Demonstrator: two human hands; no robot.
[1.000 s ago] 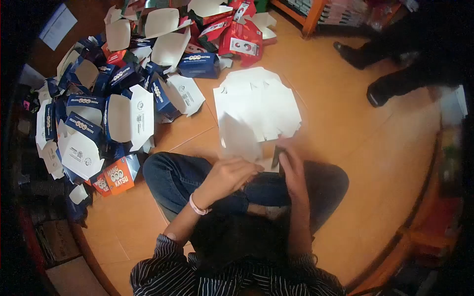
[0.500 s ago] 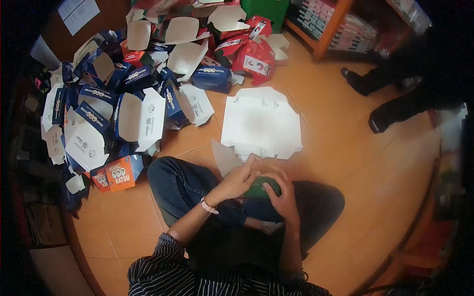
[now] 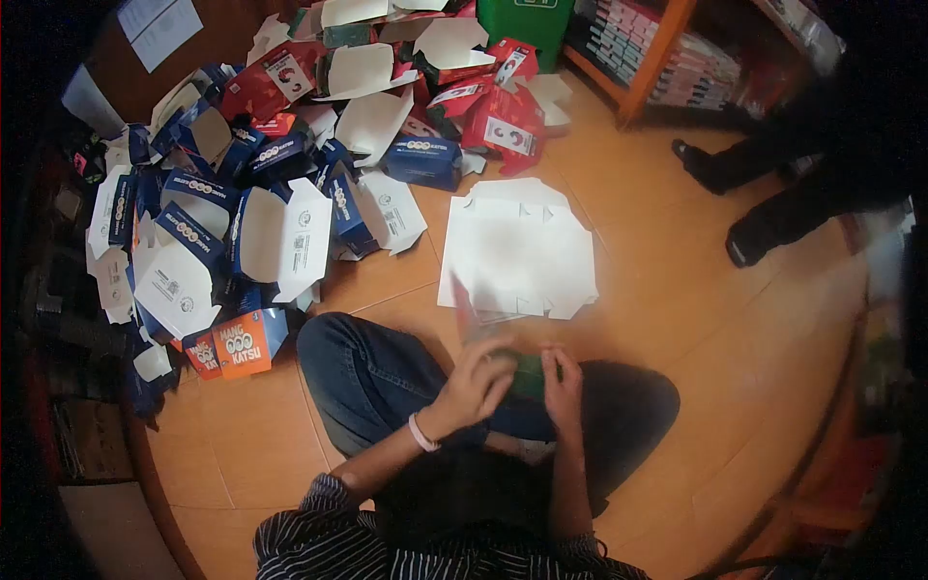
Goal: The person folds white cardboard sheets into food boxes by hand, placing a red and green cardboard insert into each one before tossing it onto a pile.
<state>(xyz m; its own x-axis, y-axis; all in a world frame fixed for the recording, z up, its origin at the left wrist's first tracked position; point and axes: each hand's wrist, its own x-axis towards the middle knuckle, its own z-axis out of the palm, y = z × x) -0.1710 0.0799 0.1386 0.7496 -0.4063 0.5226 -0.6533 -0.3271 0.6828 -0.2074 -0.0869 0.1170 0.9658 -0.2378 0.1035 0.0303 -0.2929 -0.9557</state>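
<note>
A partly folded green carton [image 3: 528, 375] is over my lap, between my two hands. My right hand [image 3: 563, 382] pinches its right side, thumb and fingertips at the upper edge. At the left side, my left hand [image 3: 472, 382] curls round it, the fingers slightly smeared by motion. A pale, reddish flap [image 3: 463, 307] sticks up blurred just beyond my left fingers. Right in front lie flat white carton blanks [image 3: 522, 249], stacked on the floor with the plain side up.
To the left and ahead rises a heap of folded blue cartons [image 3: 421, 160] and red cartons [image 3: 512, 135], with an orange carton [image 3: 242, 350] nearest my knee. A green bin [image 3: 522, 29] and a wooden shelf [image 3: 657, 58] stand behind. At right are another person's legs [image 3: 788, 213].
My hands have moved apart on the green carton, the left one drawing back from its top. The flap has swung from a wide view to a narrow, blurred one. A red carton now shows on the heap.
</note>
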